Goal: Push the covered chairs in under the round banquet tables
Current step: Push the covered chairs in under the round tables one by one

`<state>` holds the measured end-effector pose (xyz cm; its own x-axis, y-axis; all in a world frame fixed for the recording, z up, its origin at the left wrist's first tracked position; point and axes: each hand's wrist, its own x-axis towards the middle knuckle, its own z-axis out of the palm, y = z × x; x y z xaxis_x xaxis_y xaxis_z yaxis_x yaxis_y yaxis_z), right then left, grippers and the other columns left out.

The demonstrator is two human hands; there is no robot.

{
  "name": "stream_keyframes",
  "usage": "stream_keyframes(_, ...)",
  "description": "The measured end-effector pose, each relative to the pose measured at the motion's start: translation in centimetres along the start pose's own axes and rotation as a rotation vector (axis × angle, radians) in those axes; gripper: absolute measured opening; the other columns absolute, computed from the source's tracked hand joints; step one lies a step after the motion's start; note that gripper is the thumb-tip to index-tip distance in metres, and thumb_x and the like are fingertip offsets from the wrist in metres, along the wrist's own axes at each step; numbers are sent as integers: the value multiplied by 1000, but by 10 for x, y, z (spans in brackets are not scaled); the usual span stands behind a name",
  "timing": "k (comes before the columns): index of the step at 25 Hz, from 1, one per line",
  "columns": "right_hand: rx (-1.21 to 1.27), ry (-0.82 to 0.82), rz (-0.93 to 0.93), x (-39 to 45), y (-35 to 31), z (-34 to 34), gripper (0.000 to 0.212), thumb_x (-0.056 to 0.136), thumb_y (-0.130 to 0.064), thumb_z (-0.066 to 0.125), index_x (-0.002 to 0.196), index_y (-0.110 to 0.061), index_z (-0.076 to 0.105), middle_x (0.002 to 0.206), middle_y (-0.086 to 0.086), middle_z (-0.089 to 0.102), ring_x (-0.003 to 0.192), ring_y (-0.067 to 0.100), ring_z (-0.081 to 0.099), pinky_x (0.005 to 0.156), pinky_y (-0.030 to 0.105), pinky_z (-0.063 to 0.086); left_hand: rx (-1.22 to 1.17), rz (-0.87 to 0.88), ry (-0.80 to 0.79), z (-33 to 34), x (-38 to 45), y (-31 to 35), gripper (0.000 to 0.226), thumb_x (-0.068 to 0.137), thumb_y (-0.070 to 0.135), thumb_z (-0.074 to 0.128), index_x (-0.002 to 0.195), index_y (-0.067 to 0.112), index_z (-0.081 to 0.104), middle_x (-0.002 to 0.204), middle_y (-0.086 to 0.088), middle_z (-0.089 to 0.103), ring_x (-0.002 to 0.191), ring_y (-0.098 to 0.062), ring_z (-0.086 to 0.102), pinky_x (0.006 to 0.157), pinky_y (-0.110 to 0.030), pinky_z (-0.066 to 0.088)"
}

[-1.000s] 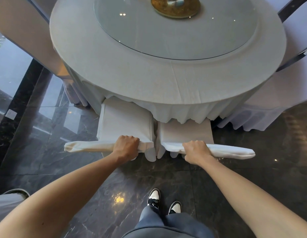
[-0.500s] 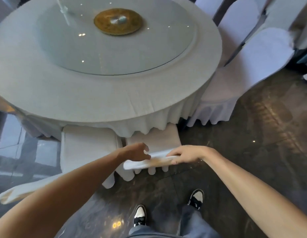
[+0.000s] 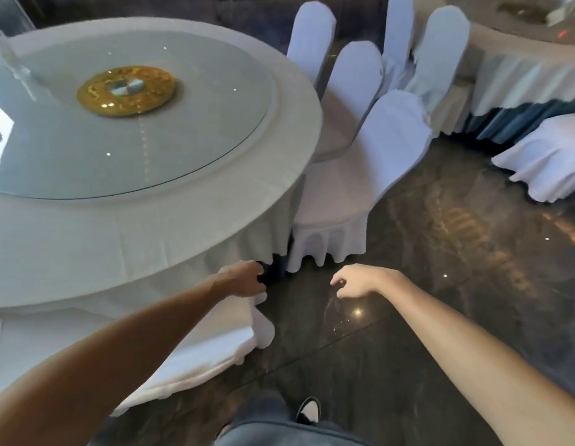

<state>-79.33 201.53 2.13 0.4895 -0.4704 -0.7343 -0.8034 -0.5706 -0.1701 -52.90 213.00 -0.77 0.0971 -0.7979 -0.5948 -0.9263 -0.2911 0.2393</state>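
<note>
A dark, glossy marble floor (image 3: pixel 440 284) runs under a banquet room set with round tables. The near one, a large round table draped in a white cloth (image 3: pixel 151 226) with a glass turntable and gold centre disc (image 3: pixel 126 90), fills the left of the view. Against its near edge a white fabric-covered chair (image 3: pixel 196 346) sits tucked in, its back top poking out below the skirt. The left hand (image 3: pixel 242 280) rests on that chair's right end, fingers curled loosely; whether it truly grips the cloth I cannot tell. The right hand (image 3: pixel 356 281) hangs free over the floor, fingers slack and holding nothing. To the right, another white-covered chair with a scalloped hem (image 3: pixel 360 175) stands angled out from the table, seemingly next to be pushed.

The covers are loose, slippery cloth over hard frames, so a push on fabric alone may slide the cover instead of the chair. The polished floor could let legs skid, and the hanging tablecloth might catch and drag.
</note>
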Motion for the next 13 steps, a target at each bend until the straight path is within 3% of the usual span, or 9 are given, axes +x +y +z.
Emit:
stream_keyframes(3,56,84,42,4,62,-36,57,92,-25,51,148,-26,42,152,-1,42,133,22,46,106,39,41,2,7,20,-30,48,59,51,80,48,56,125,24,59,123,1,64,106,-24,62,91,-39,54)
stream_keyframes(8,50,356,-22,36,160,-115,63,96,-26,51,154,-28,27,164,-3,17,147,21,27,116,40,29,9,25,129,-91,141,142,51,80,52,60,122,24,57,117,-1,65,103,-24,61,87,-39,51)
stream_keyframes(13,-88,515,-126,100,260,-232,65,98,-34,50,156,-27,21,165,2,9,151,22,8,121,41,14,26,1,304,-172,285,210,79,81,63,57,145,20,41,148,-8,43,140,-34,32,112,-61,24)
